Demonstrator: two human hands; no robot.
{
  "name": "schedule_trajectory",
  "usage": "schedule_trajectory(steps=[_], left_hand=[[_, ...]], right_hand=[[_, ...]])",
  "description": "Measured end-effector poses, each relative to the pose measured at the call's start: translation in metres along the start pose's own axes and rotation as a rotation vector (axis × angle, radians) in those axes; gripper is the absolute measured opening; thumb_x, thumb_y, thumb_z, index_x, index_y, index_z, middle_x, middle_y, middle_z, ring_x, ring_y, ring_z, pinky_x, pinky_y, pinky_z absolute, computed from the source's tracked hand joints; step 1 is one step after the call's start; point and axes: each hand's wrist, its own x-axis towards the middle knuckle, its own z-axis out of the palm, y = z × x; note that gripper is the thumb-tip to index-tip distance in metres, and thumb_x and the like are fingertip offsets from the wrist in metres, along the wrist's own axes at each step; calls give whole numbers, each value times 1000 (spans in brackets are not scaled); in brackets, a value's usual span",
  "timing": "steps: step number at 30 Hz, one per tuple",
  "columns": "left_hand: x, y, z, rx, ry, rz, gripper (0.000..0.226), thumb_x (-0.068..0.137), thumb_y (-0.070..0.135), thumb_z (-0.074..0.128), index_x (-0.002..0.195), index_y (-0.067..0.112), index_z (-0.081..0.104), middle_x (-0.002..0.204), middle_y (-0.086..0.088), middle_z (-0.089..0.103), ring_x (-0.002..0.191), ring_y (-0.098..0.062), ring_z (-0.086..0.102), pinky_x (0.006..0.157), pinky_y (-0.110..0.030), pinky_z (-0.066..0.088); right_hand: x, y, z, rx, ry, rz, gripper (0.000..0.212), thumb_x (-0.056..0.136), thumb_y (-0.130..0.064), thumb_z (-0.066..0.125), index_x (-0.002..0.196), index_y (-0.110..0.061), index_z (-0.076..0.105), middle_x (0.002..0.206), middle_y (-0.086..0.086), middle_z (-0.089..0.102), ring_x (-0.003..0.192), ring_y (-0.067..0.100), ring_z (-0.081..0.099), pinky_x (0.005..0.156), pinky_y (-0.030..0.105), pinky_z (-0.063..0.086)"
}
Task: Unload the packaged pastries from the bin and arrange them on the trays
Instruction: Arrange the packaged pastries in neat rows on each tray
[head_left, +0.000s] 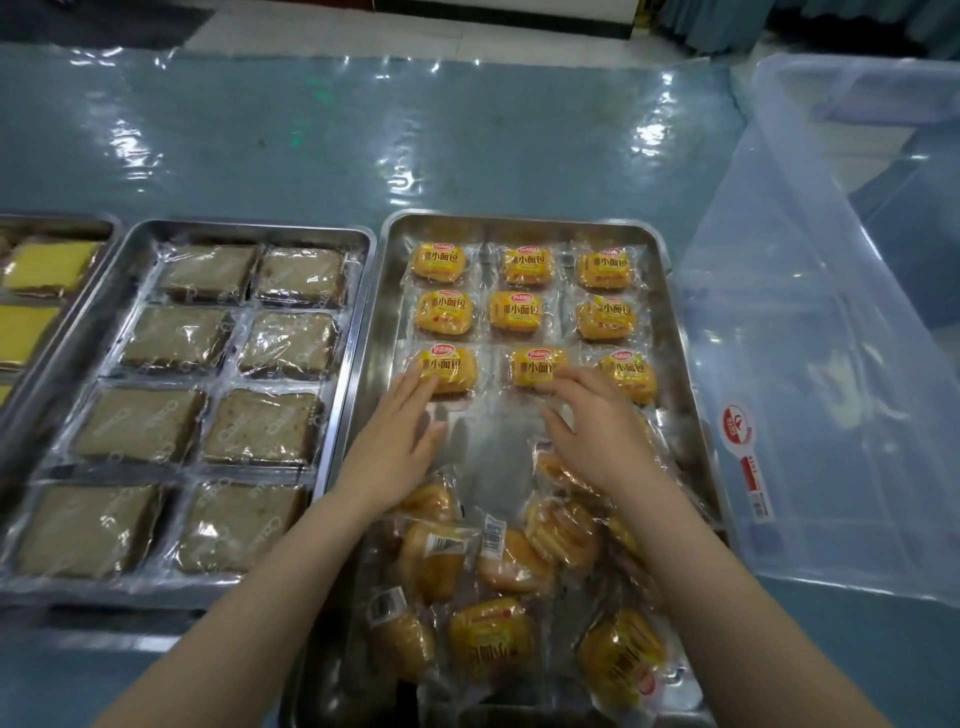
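A steel tray (675, 332) in front of me holds several yellow-labelled small bread packs in neat rows at its far half. My left hand (395, 436) lies with straight fingers touching the left pack of the third row (452, 366). My right hand (587, 421) reaches with straight fingers to the middle pack of that row (537, 364). A loose heap of the same packs (498, 566) fills the tray's near half, under my forearms. The clear plastic bin (841, 332) stands at the right and looks empty.
A second steel tray (358, 332) to the left holds several wrapped brown cake slices. A third tray (98, 228) at the far left edge holds yellow cake slices. All stand on a table (363, 140) under a glossy blue-green plastic cover.
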Motion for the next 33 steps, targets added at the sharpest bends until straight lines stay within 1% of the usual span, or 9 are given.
schedule_trajectory(steps=[3,5,8,12,14,20,25,30,33], left_hand=[[-28,-6,-12,-163,-100,-85,37,94,28,53,131,35,50,125,13,56,113,-5,53,85,-11,39],[-43,-7,-15,-204,-234,-108,41,90,24,62,130,29,54,124,13,59,110,-2,55,83,-5,36],[-52,-4,-15,-170,-353,-135,69,80,23,73,140,30,41,129,10,55,112,-3,53,94,-17,40],[-54,6,-12,-96,-276,-164,83,74,23,78,142,37,32,97,14,55,80,-1,53,70,-17,41],[-55,7,-11,-126,-192,-182,83,72,20,79,140,38,35,95,13,55,77,-2,55,64,-16,41],[-45,17,-22,-275,114,-227,58,70,18,80,117,34,50,94,13,57,79,-2,55,60,-18,39],[-31,22,-23,-250,258,-193,58,69,17,81,114,33,49,94,15,56,81,-3,55,66,-21,40],[-25,24,-2,152,293,48,31,77,14,74,106,19,67,101,3,51,101,-20,48,88,-29,39],[-31,22,14,335,110,100,43,83,36,67,124,26,60,136,0,47,126,-24,38,109,-39,26]], right_hand=[[-18,5,-1,-67,-78,56,28,91,-29,57,118,-25,64,124,-7,56,116,16,45,94,29,35],[-30,6,1,-90,-130,95,30,94,-35,52,119,-24,64,122,-7,58,111,15,47,93,30,39],[-42,7,1,-141,-181,83,39,95,-49,43,121,-26,62,124,-8,59,113,15,49,97,34,41],[-54,7,-4,-204,-344,63,74,81,-75,38,138,-29,46,146,-9,42,135,16,33,111,40,28],[-60,8,-7,-212,-411,52,87,75,-79,42,145,-29,36,152,-9,34,141,16,25,115,41,22],[-70,8,-13,-170,-367,38,77,81,-65,56,145,-27,38,150,-7,39,139,14,29,111,30,22],[-72,5,-17,-59,-304,88,76,80,-62,59,143,-23,41,144,-4,46,131,17,40,106,31,31],[-71,3,-18,-45,-262,100,78,80,-62,61,144,-23,39,145,-4,45,132,17,38,106,30,30],[-69,1,-17,-37,-266,100,78,81,-61,61,145,-23,38,146,-3,44,133,18,35,107,31,29]])
